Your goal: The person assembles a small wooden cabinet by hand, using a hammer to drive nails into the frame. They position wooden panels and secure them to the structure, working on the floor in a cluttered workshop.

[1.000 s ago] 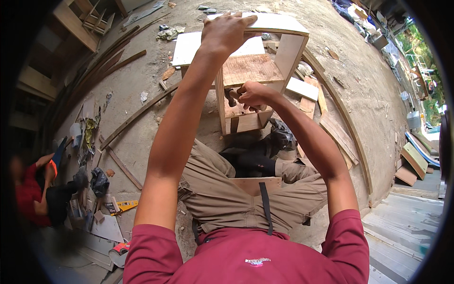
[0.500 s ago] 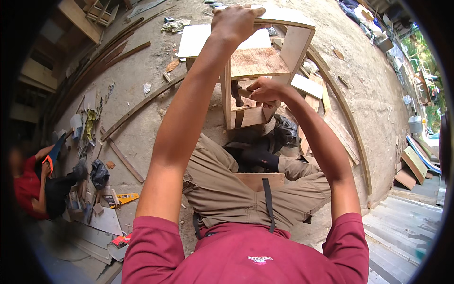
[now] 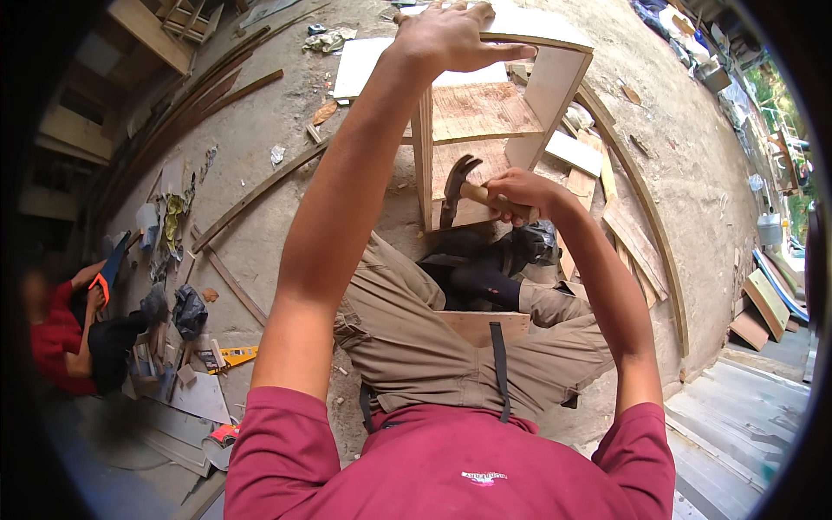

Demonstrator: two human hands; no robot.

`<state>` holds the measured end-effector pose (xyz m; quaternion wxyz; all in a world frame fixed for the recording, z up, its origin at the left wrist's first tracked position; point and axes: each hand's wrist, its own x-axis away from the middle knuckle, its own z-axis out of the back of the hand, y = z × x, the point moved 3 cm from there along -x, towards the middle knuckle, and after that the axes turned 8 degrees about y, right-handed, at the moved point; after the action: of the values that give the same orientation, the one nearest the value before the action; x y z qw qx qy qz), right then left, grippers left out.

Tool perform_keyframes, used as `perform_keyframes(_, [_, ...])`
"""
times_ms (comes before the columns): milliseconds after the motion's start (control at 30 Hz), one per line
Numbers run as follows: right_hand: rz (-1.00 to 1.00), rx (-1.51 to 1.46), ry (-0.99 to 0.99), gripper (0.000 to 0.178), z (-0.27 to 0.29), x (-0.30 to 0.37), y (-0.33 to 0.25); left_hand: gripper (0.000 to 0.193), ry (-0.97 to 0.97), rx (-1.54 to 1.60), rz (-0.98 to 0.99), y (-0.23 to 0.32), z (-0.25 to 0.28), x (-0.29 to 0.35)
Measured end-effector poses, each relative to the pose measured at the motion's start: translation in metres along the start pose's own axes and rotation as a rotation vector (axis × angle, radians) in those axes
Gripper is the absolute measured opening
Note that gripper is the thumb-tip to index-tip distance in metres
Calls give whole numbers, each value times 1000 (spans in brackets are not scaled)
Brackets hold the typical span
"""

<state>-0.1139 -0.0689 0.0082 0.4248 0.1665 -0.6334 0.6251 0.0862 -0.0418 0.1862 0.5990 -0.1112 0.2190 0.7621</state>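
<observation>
Bare, dusty ground (image 3: 711,199) spread beneath everything, with dark lengths of timber (image 3: 251,87) toward its far left corner and pale sheets (image 3: 737,433) at its near right corner. An open-fronted wooden cabinet (image 3: 485,113) with a white top stood on it, beyond the spread legs in khaki trousers (image 3: 403,364). The left hand (image 3: 446,39) rested on the cabinet's top, toward its near left corner, fingers spread wide and closed on nothing, the thumb stretched to the right beside the near edge. The right hand (image 3: 520,192) had its fingers curled tightly around the wooden handle of a claw hammer (image 3: 453,185). That hammer was in front of the cabinet's lower opening, near the bottom edge, its head to the left, claw upward and striking face downward; whether the head touched the wood, I could not tell. A black plastic bag (image 3: 543,241) lay just below the right hand, near the cabinet's lower right corner. Boards (image 3: 637,247) and a long strip of wood (image 3: 679,303) lay off the cabinet's right side. Near the ground's left edge, another person (image 3: 52,347) in red held a saw (image 3: 113,260) with an orange handle.
</observation>
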Motion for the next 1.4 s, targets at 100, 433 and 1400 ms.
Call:
perform_keyframes(100, [-103, -27, -99, 27, -12, -9, 38, 90, -266, 120, 16, -7, 9, -18])
perform_keyframes(433, [-239, -25, -330, 35, -38, -55, 51, 127, -250, 86, 27, 12, 8, -2])
perform_keyframes(1400, [-398, -1390, -186, 14, -111, -5, 94, 114, -214, -27, 181, 76, 44, 68])
